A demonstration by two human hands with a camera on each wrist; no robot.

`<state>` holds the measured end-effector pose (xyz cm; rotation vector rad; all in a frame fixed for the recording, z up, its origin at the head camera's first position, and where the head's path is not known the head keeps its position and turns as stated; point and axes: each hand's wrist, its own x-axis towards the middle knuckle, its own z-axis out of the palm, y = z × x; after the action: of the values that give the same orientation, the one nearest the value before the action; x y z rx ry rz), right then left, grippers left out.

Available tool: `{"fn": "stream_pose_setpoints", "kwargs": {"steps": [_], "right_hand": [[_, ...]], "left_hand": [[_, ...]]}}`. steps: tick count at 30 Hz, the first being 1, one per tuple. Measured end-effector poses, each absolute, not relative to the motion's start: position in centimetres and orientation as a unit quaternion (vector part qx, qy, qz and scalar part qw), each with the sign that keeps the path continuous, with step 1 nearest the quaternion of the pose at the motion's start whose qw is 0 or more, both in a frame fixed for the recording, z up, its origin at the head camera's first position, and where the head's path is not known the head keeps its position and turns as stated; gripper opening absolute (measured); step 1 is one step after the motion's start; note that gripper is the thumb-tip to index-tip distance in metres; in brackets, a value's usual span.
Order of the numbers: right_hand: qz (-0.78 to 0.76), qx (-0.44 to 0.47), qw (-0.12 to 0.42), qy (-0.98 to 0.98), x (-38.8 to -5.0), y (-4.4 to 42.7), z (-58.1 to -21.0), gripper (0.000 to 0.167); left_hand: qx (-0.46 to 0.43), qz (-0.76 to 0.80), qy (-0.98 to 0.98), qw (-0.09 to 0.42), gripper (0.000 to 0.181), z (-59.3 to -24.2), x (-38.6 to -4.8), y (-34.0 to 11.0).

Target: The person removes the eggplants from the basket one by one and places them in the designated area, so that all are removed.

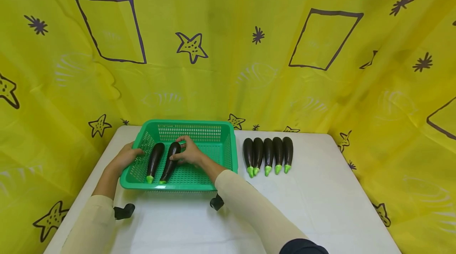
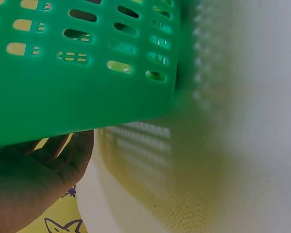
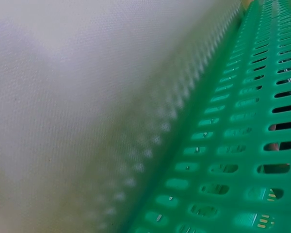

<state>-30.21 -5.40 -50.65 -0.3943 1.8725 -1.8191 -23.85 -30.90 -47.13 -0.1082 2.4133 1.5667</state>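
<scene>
A green plastic basket point(image 1: 210, 186) with slotted walls sits on the left half of the table. My left hand point(image 1: 125, 156) grips its left rim, thumb over the edge; in the left wrist view the fingers point(image 2: 77, 155) lie against the outside of the basket wall point(image 2: 87, 97). Inside, my right hand point(image 1: 190, 153) pinches a dark eggplant point(image 1: 170, 163) between thumb and fingers. To its left, a second eggplant point(image 1: 155, 161) lies in the basket, green stem toward me. The right wrist view shows only the basket's slotted side point(image 3: 233, 141) and the tabletop; the hand is hidden there.
Several eggplants point(image 1: 268, 153) lie side by side in a row right of the basket, stems toward me. They rest on a white-covered table point(image 1: 320, 198). A yellow patterned curtain point(image 1: 221, 84) hangs behind the table and along both sides.
</scene>
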Motion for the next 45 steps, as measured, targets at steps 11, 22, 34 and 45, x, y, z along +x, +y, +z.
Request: {"fn": "stream_pose_setpoints", "kwargs": {"steps": [11, 22, 34, 45], "right_hand": [[-0.67, -0.143, 0.217, 0.695, -30.5, -5.3, -50.4, 0.06], [-0.681, -0.131, 0.199, 0.693, -30.2, -5.2, -49.8, 0.061], [-0.68, -0.095, 0.205, 0.698, -29.8, -2.3, -48.9, 0.061], [-0.682, -0.084, 0.172, 0.706, -29.4, 0.0, -48.0, 0.061]], "left_hand": [[-0.036, 0.534, 0.834, 0.133, 0.063, -46.8, -24.3, -30.8], [-0.037, 0.521, 0.841, 0.14, 0.063, -46.6, -23.8, -31.0], [-0.042, 0.524, 0.839, 0.141, 0.063, -47.1, -24.0, -30.7], [-0.038, 0.523, 0.84, 0.136, 0.063, -47.1, -23.9, -30.9]]}}
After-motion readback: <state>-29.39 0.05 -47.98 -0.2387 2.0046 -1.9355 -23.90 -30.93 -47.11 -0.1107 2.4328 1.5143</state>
